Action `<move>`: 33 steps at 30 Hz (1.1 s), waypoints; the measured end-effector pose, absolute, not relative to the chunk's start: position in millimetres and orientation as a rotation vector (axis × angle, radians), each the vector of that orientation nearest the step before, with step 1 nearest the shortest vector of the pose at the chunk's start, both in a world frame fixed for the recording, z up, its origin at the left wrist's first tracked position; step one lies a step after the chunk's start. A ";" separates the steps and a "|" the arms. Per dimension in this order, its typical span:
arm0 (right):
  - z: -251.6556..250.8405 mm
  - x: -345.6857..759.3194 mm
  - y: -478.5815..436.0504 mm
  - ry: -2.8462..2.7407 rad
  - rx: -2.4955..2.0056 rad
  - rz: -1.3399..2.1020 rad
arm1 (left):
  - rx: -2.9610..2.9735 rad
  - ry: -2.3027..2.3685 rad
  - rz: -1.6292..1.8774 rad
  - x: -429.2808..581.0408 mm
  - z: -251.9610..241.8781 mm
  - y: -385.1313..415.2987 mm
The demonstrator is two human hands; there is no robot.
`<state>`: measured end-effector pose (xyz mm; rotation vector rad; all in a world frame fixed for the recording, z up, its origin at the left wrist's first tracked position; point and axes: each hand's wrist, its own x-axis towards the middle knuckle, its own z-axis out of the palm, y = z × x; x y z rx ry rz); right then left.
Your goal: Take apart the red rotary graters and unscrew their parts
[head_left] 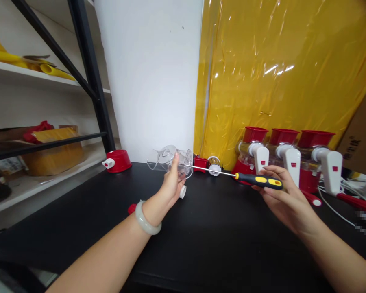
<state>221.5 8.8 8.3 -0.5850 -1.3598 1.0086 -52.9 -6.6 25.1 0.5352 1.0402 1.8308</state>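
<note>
My left hand (pixel 172 179) grips a clear plastic housing (pixel 167 156) above the black table, thumb on top and fingers curled underneath. In my right hand (pixel 288 199) is a screwdriver (pixel 259 180) with a black and yellow handle, pinched between thumb and fingers. Its long metal shaft points left and its tip reaches the right end of the housing; whether it touches a screw I cannot make out. Just below my left hand shows a white round knob (pixel 182 191). Behind the shaft lie a grater drum (pixel 214 166) and a small red part (pixel 200 163).
A red base (pixel 118 160) with a white knob stands at the back left of the black table (pixel 201 244). Three red-and-white rotary graters (pixel 315 158) line the right side, beside white cables (pixel 335 207). A small red piece (pixel 132 208) lies behind my left wrist. Shelves (pixel 33 189) rise at left.
</note>
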 end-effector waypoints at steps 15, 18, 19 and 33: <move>9.0 223.1 7.3 -1.429 -0.642 0.962 | 0.536 1.031 1.815 -54.2 24.2 -5.8; 7.8 224.5 9.6 -1.527 -0.841 0.847 | 0.523 1.044 1.818 -54.5 23.8 -5.4; 7.5 225.0 9.7 -1.541 -0.886 0.803 | 0.519 1.045 1.819 -54.7 23.8 -5.3; 5.1 226.8 11.8 -1.495 -0.851 0.740 | 0.533 1.038 1.809 -55.1 22.7 -3.4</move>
